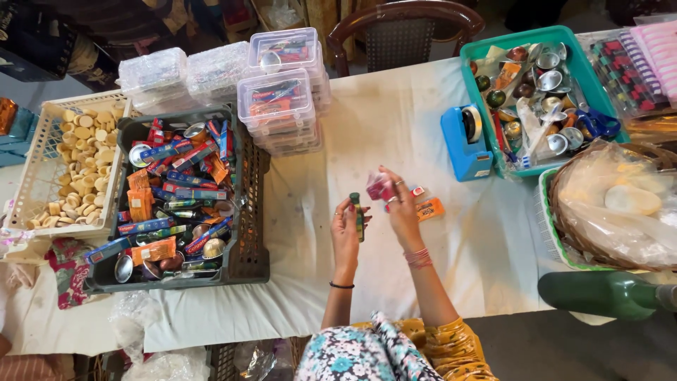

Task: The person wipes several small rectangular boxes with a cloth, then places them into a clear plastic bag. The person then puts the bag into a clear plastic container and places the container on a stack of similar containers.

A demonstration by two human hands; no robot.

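Left hand (345,229) grasps a small green vial (358,215), held upright above the bench (367,120). Right hand (399,204) grips a pink packet (379,185), just beside the vial. Orange packet (429,209) lies on the bench, touching or just under the right hand. Dark crate (250,212) of mixed packets sits to the left, teal tray (486,46) of metal cups to the upper right, blue tape dispenser (465,141) beside it.

Green vial (358,216), pink packet (379,186), blue tape dispenser (464,141), teal tray (486,44).
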